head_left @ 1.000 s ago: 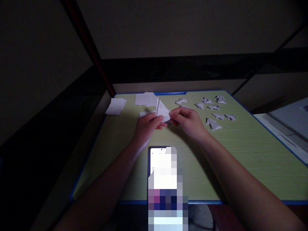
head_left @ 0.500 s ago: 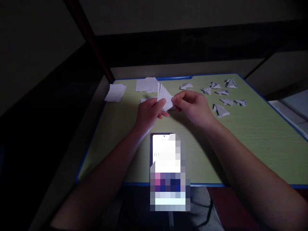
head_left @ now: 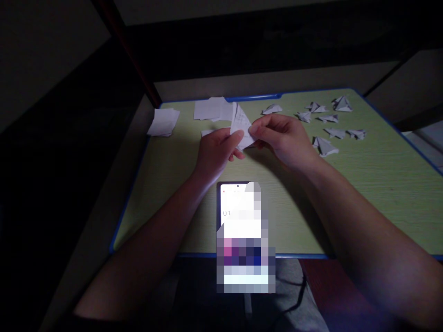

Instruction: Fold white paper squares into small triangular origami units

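Observation:
A folded sheet of paper [head_left: 241,121], white with faint writing and roughly triangular, is held above the table between both hands. My left hand [head_left: 218,150] grips its lower left part, thumb on the front face and fingers behind. With thumb and forefinger, my right hand [head_left: 284,138] pinches the paper's right edge; its other fingers are curled and partly hidden. Just behind the hands lie loose white sheets [head_left: 212,109], and another sheet is partly covered by my left hand.
The green table [head_left: 166,203] has a blue rim. At the far left is a stack of paper [head_left: 163,122]. Several folded paper pieces [head_left: 325,146] lie on the right. A lit phone [head_left: 238,207], partly pixelated, is at the front edge between my forearms.
The whole view has tipped slightly, so table and hands appear higher in the picture. Both hands keep their hold on the folded paper, with little visible change in its shape.

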A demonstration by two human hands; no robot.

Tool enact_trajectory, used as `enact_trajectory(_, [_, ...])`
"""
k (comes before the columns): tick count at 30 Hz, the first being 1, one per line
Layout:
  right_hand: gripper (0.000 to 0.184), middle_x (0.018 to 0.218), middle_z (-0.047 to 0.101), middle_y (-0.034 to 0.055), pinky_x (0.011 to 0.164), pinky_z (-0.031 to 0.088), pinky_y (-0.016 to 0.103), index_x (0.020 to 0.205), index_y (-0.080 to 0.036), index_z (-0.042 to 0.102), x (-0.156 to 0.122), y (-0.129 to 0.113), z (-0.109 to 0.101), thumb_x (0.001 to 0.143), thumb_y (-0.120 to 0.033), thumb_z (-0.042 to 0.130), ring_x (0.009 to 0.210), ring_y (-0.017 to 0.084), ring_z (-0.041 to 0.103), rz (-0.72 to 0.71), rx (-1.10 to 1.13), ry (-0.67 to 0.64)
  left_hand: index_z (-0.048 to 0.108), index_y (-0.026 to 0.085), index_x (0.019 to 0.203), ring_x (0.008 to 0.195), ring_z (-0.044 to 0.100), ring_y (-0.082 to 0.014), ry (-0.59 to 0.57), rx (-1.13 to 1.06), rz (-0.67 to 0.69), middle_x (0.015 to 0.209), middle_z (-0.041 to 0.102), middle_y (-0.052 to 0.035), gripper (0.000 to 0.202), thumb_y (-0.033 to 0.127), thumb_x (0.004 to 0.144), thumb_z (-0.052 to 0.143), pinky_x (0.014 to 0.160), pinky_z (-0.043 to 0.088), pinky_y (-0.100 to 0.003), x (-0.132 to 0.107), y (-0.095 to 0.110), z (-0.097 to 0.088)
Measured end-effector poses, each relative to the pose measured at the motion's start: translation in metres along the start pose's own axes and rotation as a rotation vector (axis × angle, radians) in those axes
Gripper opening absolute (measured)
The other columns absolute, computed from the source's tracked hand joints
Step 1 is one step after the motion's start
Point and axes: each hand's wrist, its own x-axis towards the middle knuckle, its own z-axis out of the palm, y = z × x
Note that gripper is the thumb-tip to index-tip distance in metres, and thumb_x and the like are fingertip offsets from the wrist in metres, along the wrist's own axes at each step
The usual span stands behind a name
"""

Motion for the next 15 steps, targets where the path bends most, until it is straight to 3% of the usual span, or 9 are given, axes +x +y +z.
enact_trajectory(6, [0.016, 0.056, 0.053, -0.0029, 0.051, 0.034, 0.025, 0.063, -0.019, 0.058, 0.0005, 0.0035, -0.0006, 0.076, -0.018, 0.067, 0.051, 0.009, 0.044, -0.041, 0.015, -0.018, 0.059, 0.014, 0.066, 0.044, 0.054, -0.0064, -0.016, 0.017, 0.000, 0.048, 0.058, 0.0020, 0.025, 0.029, 0.086, 0.059, 0.045, 0.036, -0.017, -0.0015, 0.0016, 0.0015])
enact_trajectory(15, [0.014, 0.057, 0.051, -0.0023, 0.050, 0.027, 0.027, 0.062, -0.019, 0.061, 0.0011, 0.0034, -0.0001, 0.074, -0.017, 0.067, 0.051, 0.009, 0.039, -0.021, 0.054, 0.029, 0.062, 0.014, 0.065, 0.044, 0.053, -0.0066, -0.032, 0.029, -0.007, 0.048, 0.058, 0.0010, 0.025, 0.029, 0.085, 0.059, 0.044, 0.036, -0.018, -0.0051, 0.0060, 0.0026])
